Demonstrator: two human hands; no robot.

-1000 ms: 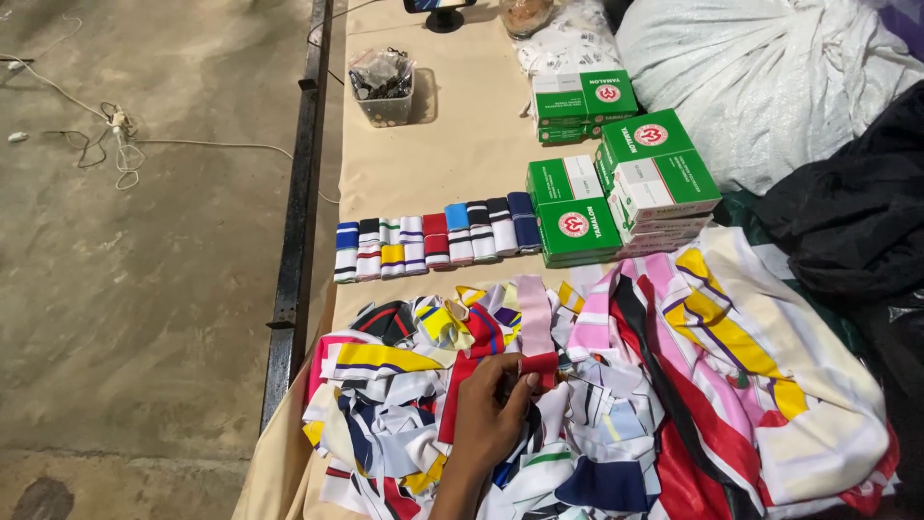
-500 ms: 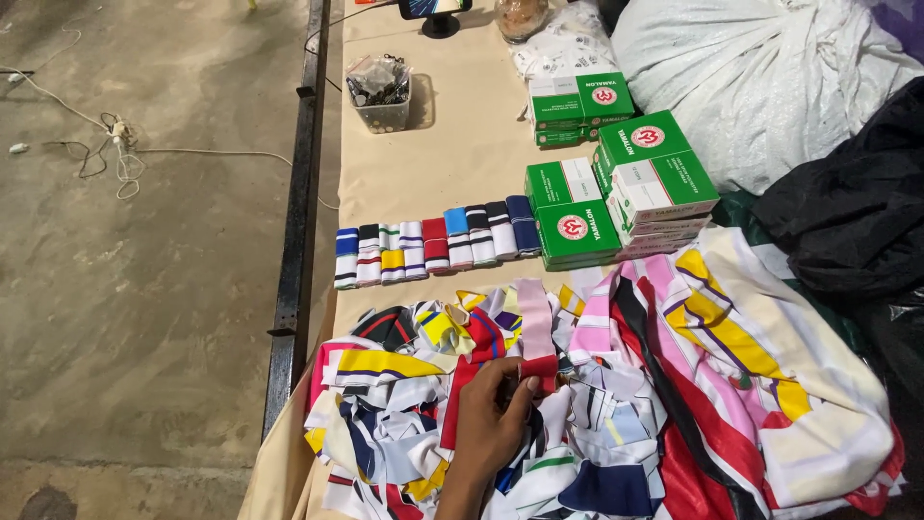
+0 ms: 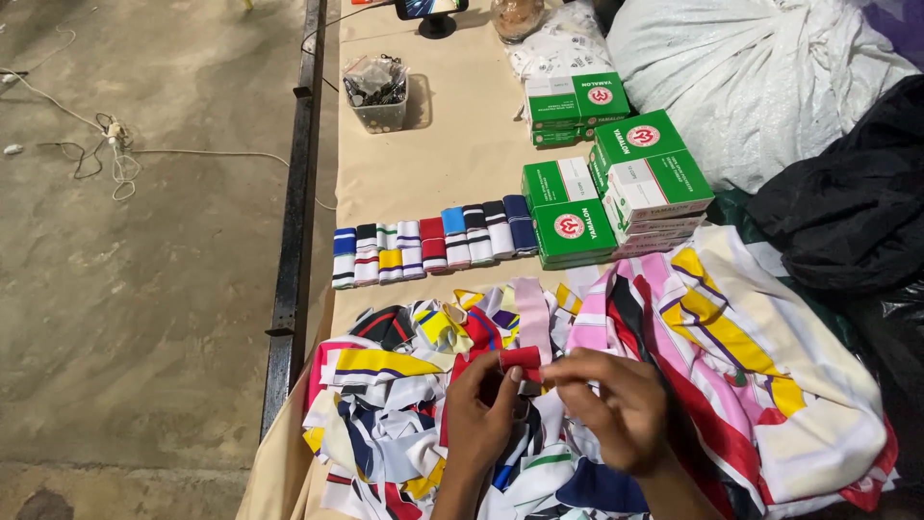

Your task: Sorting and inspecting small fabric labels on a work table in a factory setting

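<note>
My left hand (image 3: 484, 412) and my right hand (image 3: 616, 404) meet over a heap of coloured fabric scraps (image 3: 404, 414) on the near end of a tan table (image 3: 452, 164). Both pinch a small red folded strip of ribbed fabric (image 3: 520, 361) between their fingertips. Past the heap lies a row of folded striped rib pieces (image 3: 433, 241) in blue, black, white, yellow and red.
Green and white boxes (image 3: 616, 183) are stacked right of the row. A clear tub of small dark parts (image 3: 377, 91) stands further back. A white sack (image 3: 760, 77) and black cloth (image 3: 847, 202) fill the right. A dark metal rail (image 3: 294, 221) edges the table; cables lie on the concrete floor.
My right hand has come into view and joined the left on the red strip, which is now lifted slightly off the heap. The row and boxes have not moved.
</note>
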